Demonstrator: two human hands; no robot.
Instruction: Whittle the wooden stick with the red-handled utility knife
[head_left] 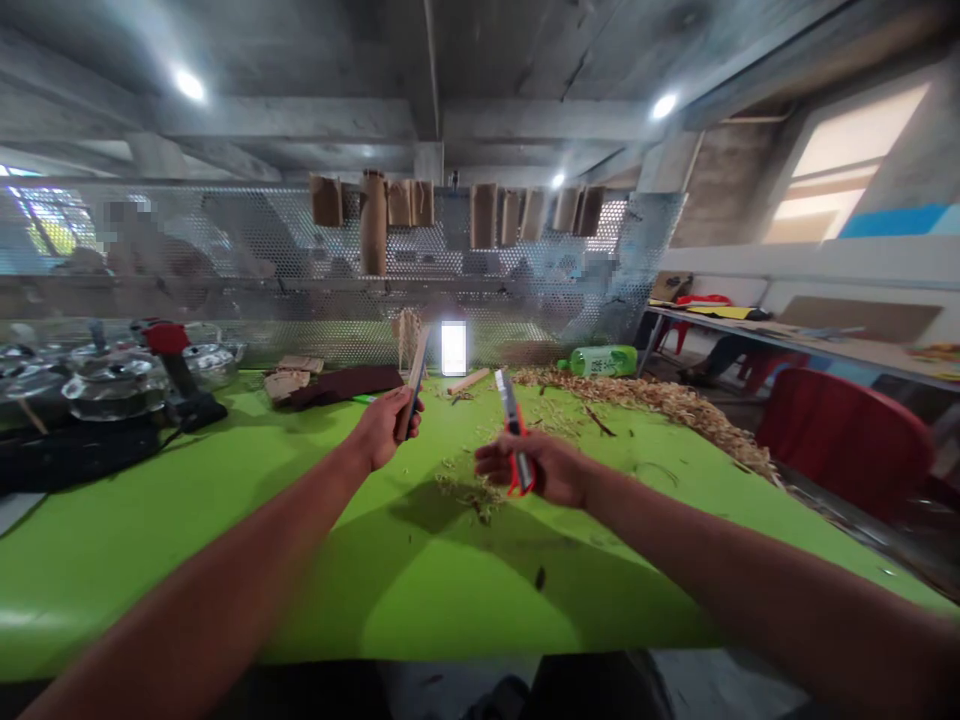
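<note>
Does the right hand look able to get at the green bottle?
Probably yes, with a stretch: only loose wood shavings lie between the right hand and the green bottle, though that hand is gripping an orange utility knife.

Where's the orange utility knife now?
In the head view, the orange-handled utility knife is gripped in the right hand, above the green tabletop, to the right of the left hand.

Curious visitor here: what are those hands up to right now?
Left hand gripping narrow strip. Right hand holding orange utility knife. Wood shavings on green table below.
</note>
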